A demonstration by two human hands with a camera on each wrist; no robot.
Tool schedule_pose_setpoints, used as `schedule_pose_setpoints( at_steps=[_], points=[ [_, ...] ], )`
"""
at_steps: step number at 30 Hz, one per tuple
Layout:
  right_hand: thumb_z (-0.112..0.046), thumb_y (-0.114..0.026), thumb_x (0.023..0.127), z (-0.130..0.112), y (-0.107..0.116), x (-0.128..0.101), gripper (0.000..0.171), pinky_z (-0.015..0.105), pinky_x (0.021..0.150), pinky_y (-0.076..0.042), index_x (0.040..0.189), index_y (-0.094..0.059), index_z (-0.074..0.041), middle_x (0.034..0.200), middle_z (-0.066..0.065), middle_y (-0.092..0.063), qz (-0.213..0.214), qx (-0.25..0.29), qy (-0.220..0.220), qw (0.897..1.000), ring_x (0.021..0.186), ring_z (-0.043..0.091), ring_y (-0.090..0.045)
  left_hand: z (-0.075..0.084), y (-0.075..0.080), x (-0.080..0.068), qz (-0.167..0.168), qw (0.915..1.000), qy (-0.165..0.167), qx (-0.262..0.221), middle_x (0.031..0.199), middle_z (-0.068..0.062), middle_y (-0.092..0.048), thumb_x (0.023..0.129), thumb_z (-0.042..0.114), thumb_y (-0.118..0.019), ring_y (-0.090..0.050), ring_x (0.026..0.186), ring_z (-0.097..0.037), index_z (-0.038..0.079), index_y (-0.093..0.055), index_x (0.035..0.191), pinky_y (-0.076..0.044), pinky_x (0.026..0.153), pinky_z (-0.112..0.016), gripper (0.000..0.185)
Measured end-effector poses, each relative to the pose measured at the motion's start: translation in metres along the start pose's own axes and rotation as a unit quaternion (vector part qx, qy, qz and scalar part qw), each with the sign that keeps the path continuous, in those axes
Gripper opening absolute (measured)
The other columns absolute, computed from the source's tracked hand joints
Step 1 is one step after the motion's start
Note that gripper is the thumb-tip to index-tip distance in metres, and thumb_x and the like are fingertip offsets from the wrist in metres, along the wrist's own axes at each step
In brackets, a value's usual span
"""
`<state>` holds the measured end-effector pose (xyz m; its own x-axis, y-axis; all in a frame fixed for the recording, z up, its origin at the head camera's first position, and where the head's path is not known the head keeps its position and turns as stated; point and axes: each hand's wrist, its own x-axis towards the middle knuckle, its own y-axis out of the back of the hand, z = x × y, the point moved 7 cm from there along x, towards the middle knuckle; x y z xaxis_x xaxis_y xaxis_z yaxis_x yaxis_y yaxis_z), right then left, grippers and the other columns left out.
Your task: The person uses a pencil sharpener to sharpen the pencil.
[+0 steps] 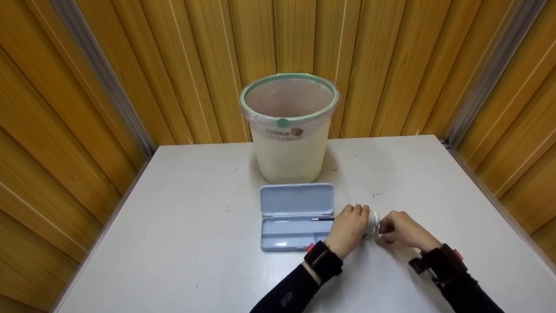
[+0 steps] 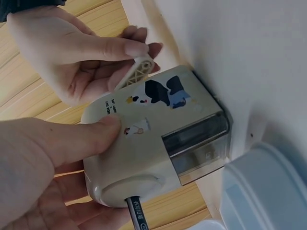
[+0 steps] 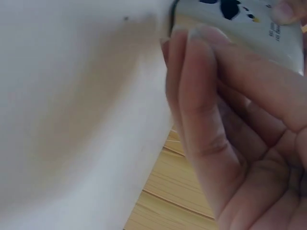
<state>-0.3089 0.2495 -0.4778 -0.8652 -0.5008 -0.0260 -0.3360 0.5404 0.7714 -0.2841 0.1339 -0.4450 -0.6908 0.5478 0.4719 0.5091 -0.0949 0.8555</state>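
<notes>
Pencil sharpener point(image 2: 158, 139), cream-coloured, desktop crank type, with cartoon print on its top and a clear shavings drawer; stands on the white table point(image 1: 182, 243) toward the near edge, right of centre, just beside the right end of the pencil case.

Pencil case point(image 1: 296, 216): pale blue, hinged lid laid open and flat, near the middle of the table; a dark pencil point(image 1: 322, 219) runs from its tray toward the sharpener, and the left wrist view shows the pencil's end entering the round front port.

Left hand point(image 1: 347, 228): fingers curled over the sharpener's body, thumb pressed on its top, holding it steady.

Right hand point(image 1: 402, 230): on the sharpener's right, fingers and thumb pinching the cream crank handle point(image 2: 135, 72) at the rear.

Waste bin point(image 1: 290, 130): cream, green rim ring, lined with a clear bag, printed "COOKIE"; stands at the far edge of the table, behind the pencil case, well apart from both hands.

Surround: wood-panelled walls point(image 1: 87, 87) on three sides.
</notes>
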Motion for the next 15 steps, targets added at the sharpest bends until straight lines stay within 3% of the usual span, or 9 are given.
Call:
schedule_pose_setpoints(
  at_steps=[6, 15],
  points=[
    [0.004, -0.073, 0.075, -0.0073, 0.0013, -0.0037, 0.012, 0.018, 0.052, -0.045, 0.068, -0.066, -0.001, 0.062, 0.002, -0.066, -0.010, -0.001, 0.006, 1.000, 0.055, -0.001, -0.052, -0.0017, 0.0026, 0.0013, -0.001, 1.0000, 0.009, -0.003, 0.099, 0.006, -0.069, 0.085, 0.017, -0.069, -0.063, 0.084, -0.009, 0.015, -0.067, 0.115, -0.052, 0.071, -0.016, 0.030],
    [0.003, -0.074, 0.075, -0.0107, 0.0055, -0.0086, 0.012, 0.019, 0.053, -0.048, 0.068, -0.066, -0.002, 0.063, 0.003, -0.067, -0.002, 0.009, 0.012, 1.000, 0.056, 0.000, -0.055, -0.0005, 0.0025, 0.0024, -0.017, 0.9998, 0.005, -0.004, 0.102, 0.006, -0.071, 0.086, 0.017, -0.067, -0.063, 0.086, -0.009, 0.015, -0.067, 0.118, -0.052, 0.075, -0.016, 0.032]
  ],
)
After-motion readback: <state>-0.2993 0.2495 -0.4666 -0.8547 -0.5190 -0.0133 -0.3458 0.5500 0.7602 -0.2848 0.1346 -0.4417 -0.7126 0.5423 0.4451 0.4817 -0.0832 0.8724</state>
